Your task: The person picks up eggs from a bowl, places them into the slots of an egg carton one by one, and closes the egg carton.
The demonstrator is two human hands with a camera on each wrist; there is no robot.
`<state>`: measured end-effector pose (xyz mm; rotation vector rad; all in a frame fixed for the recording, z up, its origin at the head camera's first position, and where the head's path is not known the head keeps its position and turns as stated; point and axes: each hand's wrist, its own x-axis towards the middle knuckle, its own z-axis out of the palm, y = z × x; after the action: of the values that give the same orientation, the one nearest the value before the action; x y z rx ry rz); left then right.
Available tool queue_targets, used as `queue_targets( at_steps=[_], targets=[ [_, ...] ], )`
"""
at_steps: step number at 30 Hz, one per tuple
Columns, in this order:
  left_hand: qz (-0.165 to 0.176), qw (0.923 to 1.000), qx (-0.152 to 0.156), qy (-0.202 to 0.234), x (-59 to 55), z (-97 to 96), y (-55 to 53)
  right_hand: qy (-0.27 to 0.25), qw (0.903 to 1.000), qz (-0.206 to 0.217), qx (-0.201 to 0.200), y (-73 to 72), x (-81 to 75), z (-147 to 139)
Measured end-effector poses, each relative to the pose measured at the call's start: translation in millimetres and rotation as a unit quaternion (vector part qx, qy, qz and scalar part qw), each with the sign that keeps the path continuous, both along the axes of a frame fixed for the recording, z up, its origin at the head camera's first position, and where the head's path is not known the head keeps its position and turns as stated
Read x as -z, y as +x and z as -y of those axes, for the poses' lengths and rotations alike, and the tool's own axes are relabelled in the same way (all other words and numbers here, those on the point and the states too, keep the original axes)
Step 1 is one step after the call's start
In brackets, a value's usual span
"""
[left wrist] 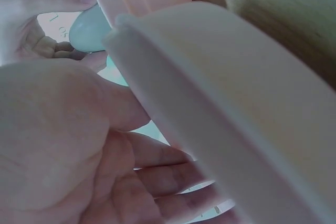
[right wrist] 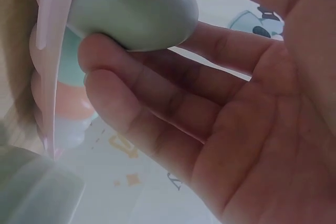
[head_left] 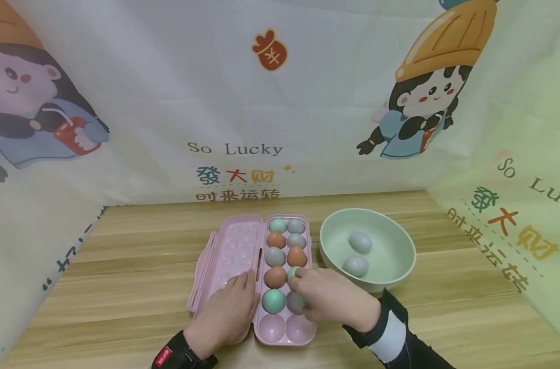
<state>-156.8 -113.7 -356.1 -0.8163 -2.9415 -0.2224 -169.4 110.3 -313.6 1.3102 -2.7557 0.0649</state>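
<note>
A pink egg carton (head_left: 272,328) lies open, with brown, green and grey eggs in its two columns. My right hand (head_left: 331,294) pinches a pale grey-green egg (right wrist: 136,14) between thumb and fingers, at the right column near the front. That egg is mostly hidden by the hand in the head view. My left hand (head_left: 229,307) rests with extended fingers on the carton's open lid (head_left: 238,241), beside the hinge. In the left wrist view, the lid's edge crosses in front of those fingertips. The two front cups hold no egg.
A light green bowl (head_left: 391,246) stands right of the carton, with two pale grey eggs (head_left: 356,265) inside. Both sit on a wood-grain table (head_left: 137,266). A printed white sheet (head_left: 307,113) rises behind and along both sides.
</note>
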Motion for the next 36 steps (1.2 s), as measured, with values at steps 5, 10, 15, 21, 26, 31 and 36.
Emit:
queue_targets(
  at_steps=[5, 10, 15, 21, 26, 31, 36],
  targets=[
    [0.009, 0.9999, -0.004, 0.004, -0.5, 0.3, -0.3, 0.001, 0.9999, -0.013, -0.003, 0.3, 2.8, 2],
    [0.007, 1.0, -0.003, 0.005, -0.3, 0.0, -0.3, 0.0, 0.9999, -0.013, 0.002, 1.1, 4.9, 3],
    [0.006, 1.0, -0.002, 0.006, -1.8, -0.7, 0.5, 0.0, 0.9998, -0.018, 0.003, 1.2, 6.7, 5],
    [0.004, 1.0, -0.003, 0.006, -2.2, -0.6, 1.0, 0.002, 0.9997, -0.021, 0.009, 0.2, 11.0, 8],
    [0.003, 1.0, -0.004, 0.003, -1.2, -0.8, 1.0, 0.004, 0.9995, -0.029, 0.013, 0.4, 13.6, 10],
    [-0.002, 1.0, -0.003, -0.006, 0.1, -0.5, 0.2, 0.0, 0.9988, -0.049, 0.009, 0.2, 16.8, 9],
    [0.002, 1.0, -0.003, -0.002, 1.5, -0.7, -0.3, -0.001, 0.9985, -0.055, 0.005, -0.5, 17.5, 8]
  ],
)
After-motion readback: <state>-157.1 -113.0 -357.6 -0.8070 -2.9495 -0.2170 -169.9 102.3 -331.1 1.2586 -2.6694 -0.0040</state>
